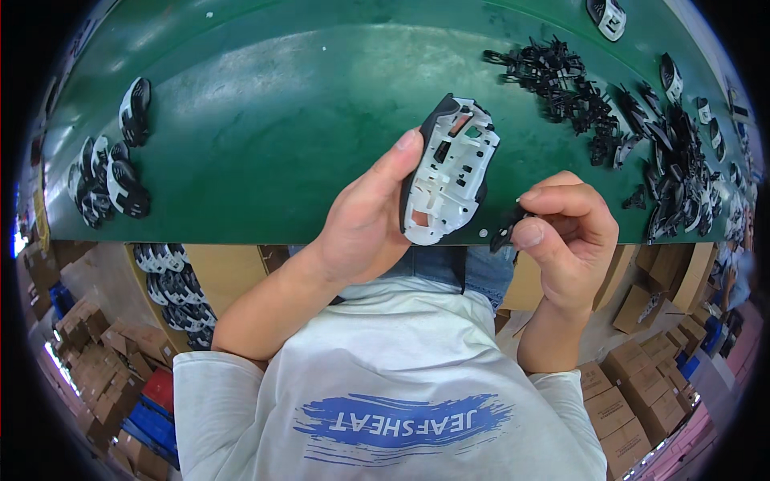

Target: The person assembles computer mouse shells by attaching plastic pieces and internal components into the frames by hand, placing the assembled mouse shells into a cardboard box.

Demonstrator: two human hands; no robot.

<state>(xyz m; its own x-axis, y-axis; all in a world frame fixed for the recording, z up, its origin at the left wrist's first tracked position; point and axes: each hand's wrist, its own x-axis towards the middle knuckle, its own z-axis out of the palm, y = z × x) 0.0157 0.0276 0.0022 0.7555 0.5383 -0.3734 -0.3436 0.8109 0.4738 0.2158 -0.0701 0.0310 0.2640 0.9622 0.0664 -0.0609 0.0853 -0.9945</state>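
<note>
My left hand (353,220) holds a mouse top shell (447,180) by its side, above the table's near edge. The shell's white inside faces up, showing ribs and cut-outs, and its outer rim is black. To the right of it, my right hand (571,236) pinches a small black plastic part (503,232) between thumb and fingers. That part is apart from the shell, and the fingertips cover some of it.
On the green table (281,120), a heap of small black plastic parts (557,84) lies at the far right. Nearer the right edge is a pile of black-and-white shells (682,164). More shells (127,188) sit at left. Cardboard boxes (630,401) stand below.
</note>
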